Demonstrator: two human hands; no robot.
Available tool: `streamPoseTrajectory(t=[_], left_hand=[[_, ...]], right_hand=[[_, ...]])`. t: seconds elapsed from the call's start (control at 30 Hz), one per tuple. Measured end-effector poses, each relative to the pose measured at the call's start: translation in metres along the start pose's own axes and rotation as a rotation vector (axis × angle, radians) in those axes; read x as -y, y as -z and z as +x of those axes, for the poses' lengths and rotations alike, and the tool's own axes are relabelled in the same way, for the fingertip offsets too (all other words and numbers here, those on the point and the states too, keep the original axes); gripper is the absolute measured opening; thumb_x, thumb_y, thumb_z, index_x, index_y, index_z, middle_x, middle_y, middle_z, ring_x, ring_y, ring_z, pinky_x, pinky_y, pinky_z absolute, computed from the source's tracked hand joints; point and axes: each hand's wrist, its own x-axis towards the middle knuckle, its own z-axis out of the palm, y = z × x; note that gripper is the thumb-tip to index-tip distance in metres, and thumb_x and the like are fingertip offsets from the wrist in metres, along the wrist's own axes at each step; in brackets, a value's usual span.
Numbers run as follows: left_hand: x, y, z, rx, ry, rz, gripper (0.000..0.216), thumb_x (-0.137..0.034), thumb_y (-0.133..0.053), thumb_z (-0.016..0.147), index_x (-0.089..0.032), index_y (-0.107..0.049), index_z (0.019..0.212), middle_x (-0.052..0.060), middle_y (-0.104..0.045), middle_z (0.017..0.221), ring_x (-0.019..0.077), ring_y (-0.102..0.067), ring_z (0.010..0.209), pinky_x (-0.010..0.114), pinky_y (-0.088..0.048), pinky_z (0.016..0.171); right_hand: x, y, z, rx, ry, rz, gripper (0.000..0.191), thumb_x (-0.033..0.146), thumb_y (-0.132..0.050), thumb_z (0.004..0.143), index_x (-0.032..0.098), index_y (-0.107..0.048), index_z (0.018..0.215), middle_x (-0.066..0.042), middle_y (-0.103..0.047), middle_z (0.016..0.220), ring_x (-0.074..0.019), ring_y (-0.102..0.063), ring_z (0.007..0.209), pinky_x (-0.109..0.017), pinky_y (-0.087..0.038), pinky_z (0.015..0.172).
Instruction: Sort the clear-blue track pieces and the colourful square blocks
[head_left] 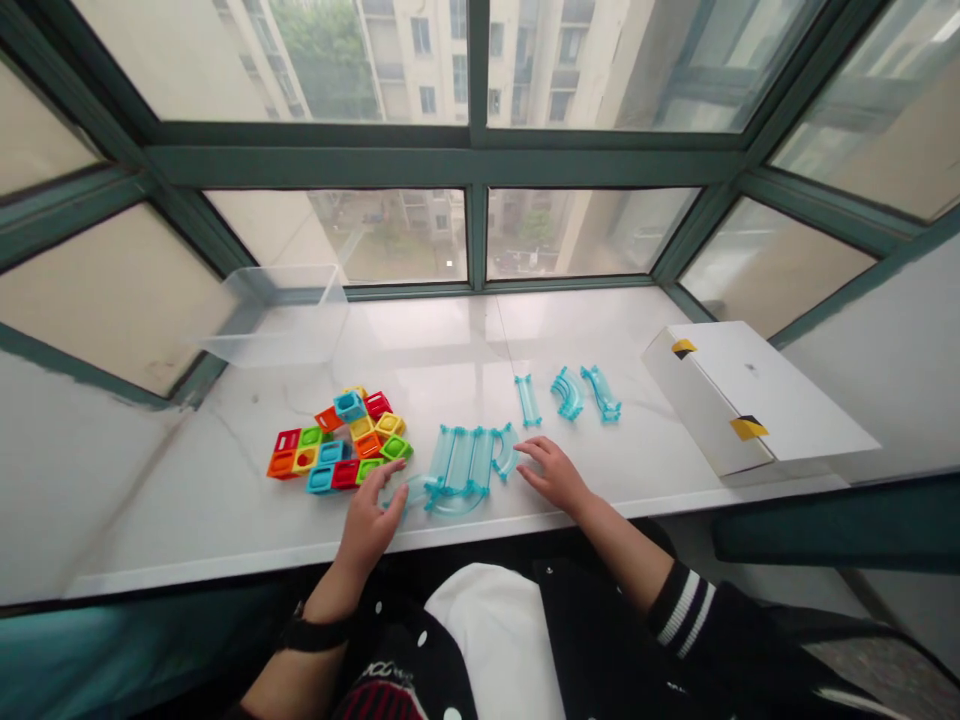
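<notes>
Several clear blue track pieces [461, 462] lie side by side on the white sill in front of me, straight ones in the middle and curved ones around them. My right hand [551, 473] is beside a curved track piece [506, 452], fingers apart, its fingertips close to or touching that piece. Near a curved track piece [411, 492] at the left end is my left hand [371, 515], thumb and fingers spread. Just beyond it sit colourful hollow blocks [345, 473] in red, orange, yellow, green and blue, grouped together.
Three more blue track pieces lie farther back: a straight one [528, 400], a curved one [568, 393] and a wavy one [601, 394]. A clear plastic bin [277, 348] stands at the back left. On the right is a white box [757, 390]. Windows enclose the sill.
</notes>
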Motion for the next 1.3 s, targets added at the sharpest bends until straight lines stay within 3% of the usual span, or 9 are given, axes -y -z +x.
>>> streamPoseTrajectory(t=[0.27, 0.57, 0.73, 1.03, 1.3], left_hand=[[0.005, -0.023, -0.025, 0.112, -0.198, 0.236, 0.051, -0.037, -0.064, 0.095, -0.027, -0.057, 0.145, 0.012, -0.055, 0.155, 0.0337, -0.048, 0.148, 0.057, -0.040, 0.124], [0.005, -0.038, -0.024, 0.182, -0.226, 0.327, 0.066, -0.034, -0.076, 0.084, -0.031, -0.056, 0.147, 0.012, -0.051, 0.159, 0.0379, -0.043, 0.151, 0.061, -0.035, 0.125], [0.002, -0.040, -0.025, 0.199, -0.245, 0.364, 0.075, -0.032, -0.075, 0.085, -0.031, -0.050, 0.155, 0.012, -0.050, 0.160, 0.0387, -0.041, 0.152, 0.064, -0.030, 0.126], [-0.004, -0.051, -0.023, 0.269, -0.343, 0.425, 0.045, -0.034, -0.071, 0.090, -0.034, -0.069, 0.136, 0.010, -0.053, 0.158, 0.0379, -0.042, 0.152, 0.065, -0.026, 0.128], [-0.002, -0.050, -0.024, 0.253, -0.394, 0.406, 0.032, -0.031, -0.070, 0.092, -0.031, -0.073, 0.123, 0.009, -0.058, 0.154, 0.0357, -0.047, 0.149, 0.063, -0.031, 0.126]], right_hand=[[0.006, -0.026, 0.009, 0.043, 0.018, -0.060, 0.033, 0.030, -0.069, 0.095, 0.027, -0.072, 0.128, -0.013, -0.063, 0.125, -0.0289, -0.065, 0.116, -0.050, -0.056, 0.106], [0.006, -0.035, 0.027, 0.076, 0.031, -0.091, 0.034, 0.027, -0.067, 0.096, 0.026, -0.071, 0.130, -0.013, -0.063, 0.132, -0.0283, -0.064, 0.121, -0.048, -0.055, 0.107], [0.014, -0.033, 0.025, 0.029, 0.032, -0.149, 0.034, 0.029, -0.069, 0.095, 0.028, -0.071, 0.130, -0.013, -0.064, 0.131, -0.0310, -0.062, 0.122, -0.053, -0.053, 0.109], [0.043, -0.032, 0.018, 0.095, 0.158, -0.139, 0.038, 0.022, -0.072, 0.091, 0.031, -0.072, 0.128, -0.010, -0.067, 0.131, -0.0317, -0.059, 0.124, -0.054, -0.049, 0.108], [0.043, -0.037, 0.015, 0.127, 0.173, -0.163, 0.030, 0.021, -0.074, 0.090, 0.029, -0.075, 0.119, -0.010, -0.067, 0.130, -0.0308, -0.058, 0.124, -0.052, -0.047, 0.108]])
